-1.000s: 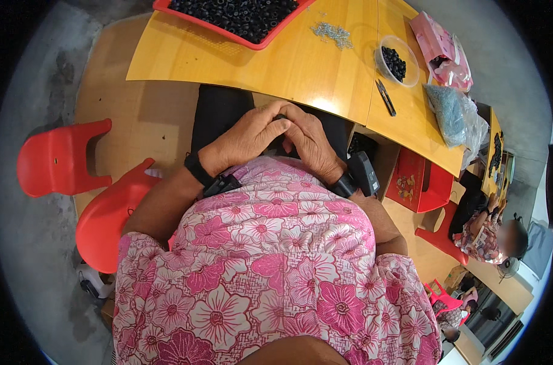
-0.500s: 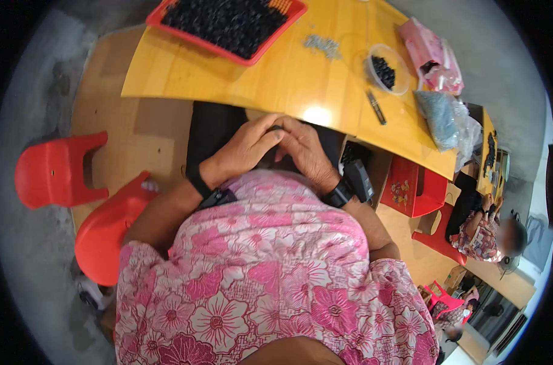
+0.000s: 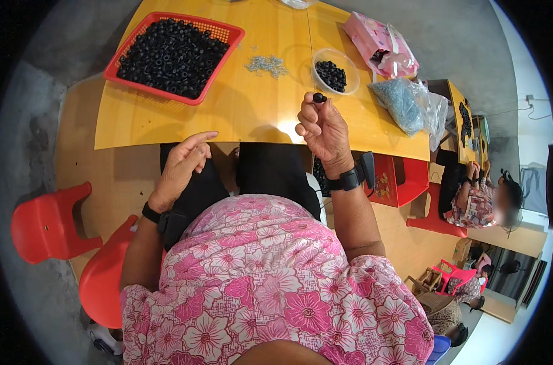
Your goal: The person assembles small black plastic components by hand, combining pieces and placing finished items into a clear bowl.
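Observation:
Between thumb and forefinger, my right hand (image 3: pixel 326 131) pinches a small round black part (image 3: pixel 319 98) above the table's near side. Just beyond it stands a clear round tub (image 3: pixel 354 72) with similar black parts (image 3: pixel 331 76) inside. My left hand (image 3: pixel 182 167) hangs over my lap by the table edge, fingers stretched and holding nothing. Past it lies a red plastic basket (image 3: pixel 235 45) heaped with black ring-like parts (image 3: pixel 173 58). Small silvery pieces (image 3: pixel 267 66) are scattered on the yellow table (image 3: pixel 246 115) between basket and tub.
A blue-grey plastic bag (image 3: pixel 398 104) and a pink bag (image 3: pixel 377 42) sit at the table's right. Red chairs (image 3: pixel 51 225) stand at left, and a red box (image 3: pixel 389 179) is under the table. Other people (image 3: pixel 468 201) sit further right.
My hands were together over my lap. They have separated: the right has risen toward the tub with the black part, while the left has moved left and opened.

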Motion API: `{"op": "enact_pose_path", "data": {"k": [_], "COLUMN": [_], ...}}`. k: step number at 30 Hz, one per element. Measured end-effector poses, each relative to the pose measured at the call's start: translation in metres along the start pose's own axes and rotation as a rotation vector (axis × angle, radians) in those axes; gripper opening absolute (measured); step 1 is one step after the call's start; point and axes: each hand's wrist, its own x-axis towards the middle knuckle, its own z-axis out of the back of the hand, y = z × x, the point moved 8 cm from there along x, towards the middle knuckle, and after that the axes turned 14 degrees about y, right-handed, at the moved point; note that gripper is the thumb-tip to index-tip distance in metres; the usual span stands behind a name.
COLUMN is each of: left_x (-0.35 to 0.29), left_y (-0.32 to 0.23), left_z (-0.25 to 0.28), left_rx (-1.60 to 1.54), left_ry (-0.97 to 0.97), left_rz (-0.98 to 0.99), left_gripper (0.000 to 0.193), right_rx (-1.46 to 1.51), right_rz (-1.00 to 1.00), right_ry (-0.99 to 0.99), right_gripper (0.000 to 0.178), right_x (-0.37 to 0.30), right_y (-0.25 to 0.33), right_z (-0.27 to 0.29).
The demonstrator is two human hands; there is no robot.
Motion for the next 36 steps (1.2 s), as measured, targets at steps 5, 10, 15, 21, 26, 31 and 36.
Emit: {"op": "enact_pose_path", "data": {"k": [5,10,15,21,26,31,36], "left_x": [-0.001,-0.002,-0.009,0.008,0.014,0.02,0.032], "left_y": [0.007,0.012,0.011,-0.012,-0.019,-0.031,-0.066], "left_z": [-0.002,-0.005,-0.002,0.0,0.017,0.027,0.037], "left_rx": [-0.042,-0.088,-0.094,-0.139,-0.386,-0.331,0.097], "left_ry": [-0.014,0.001,-0.024,-0.013,-0.148,-0.247,-0.346], "left_rz": [0.015,0.013,0.063,0.025,-0.06,-0.123,-0.264], "left_gripper": [0.038,0.038,0.037,0.035,0.033,0.029,0.025], "right_rx": [0.082,0.143,-0.295,-1.338,-1.417,-1.062,-0.816], "right_rz": [0.028,0.04,0.028,-0.126,-0.041,-0.21,-0.534], "right_ry": [0.006,0.003,-0.287,-0.751,-0.65,-0.28,0.131], "right_gripper": [0.04,0.04,0.04,0.036,0.034,0.019,0.023], "right_x": [0.001,-0.002,0.004,-0.007,0.013,0.014,0.012], "right_y": [0.0,0.004,0.038,0.129,0.098,-0.007,-0.104], "right_z": [-0.005,0.0,0.045,0.122,0.064,-0.018,-0.087]}}
